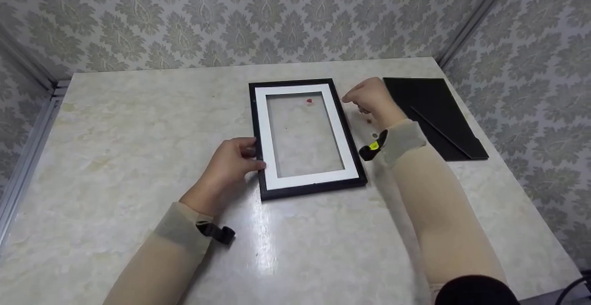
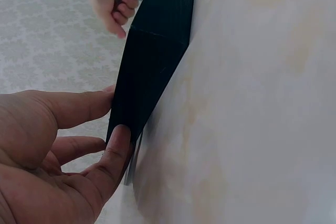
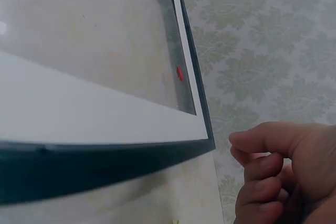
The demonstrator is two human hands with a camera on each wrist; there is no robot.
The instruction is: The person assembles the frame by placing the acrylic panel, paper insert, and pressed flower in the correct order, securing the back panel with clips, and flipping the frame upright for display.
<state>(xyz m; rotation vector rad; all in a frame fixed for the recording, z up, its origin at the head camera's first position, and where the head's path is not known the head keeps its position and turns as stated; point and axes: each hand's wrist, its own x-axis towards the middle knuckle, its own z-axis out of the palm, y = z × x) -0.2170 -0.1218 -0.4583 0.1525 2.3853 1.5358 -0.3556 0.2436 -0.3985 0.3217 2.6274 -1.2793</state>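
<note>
A black picture frame (image 1: pixel 313 186) with a white mat (image 1: pixel 314 178) lies on the table, its window see-through. My left hand (image 1: pixel 231 159) grips the frame's left side, thumb over the rim; in the left wrist view, its fingers (image 2: pixel 86 107) hold the dark edge. Off the upper right corner is my right hand (image 1: pixel 373 99), apart from the frame. Its fingers are curled, thumb and forefinger together, and nothing shows between them in the right wrist view. A small red bit (image 1: pixel 309 101) shows inside the window near its upper right corner.
On the right of the marble-patterned table (image 1: pixel 152 125) lies a black backing panel (image 1: pixel 415 90) with a slanting flap. Small brownish bits (image 1: pixel 369 121) are between the frame and my right wrist. Patterned walls (image 1: pixel 277 23) stand behind and beside the table.
</note>
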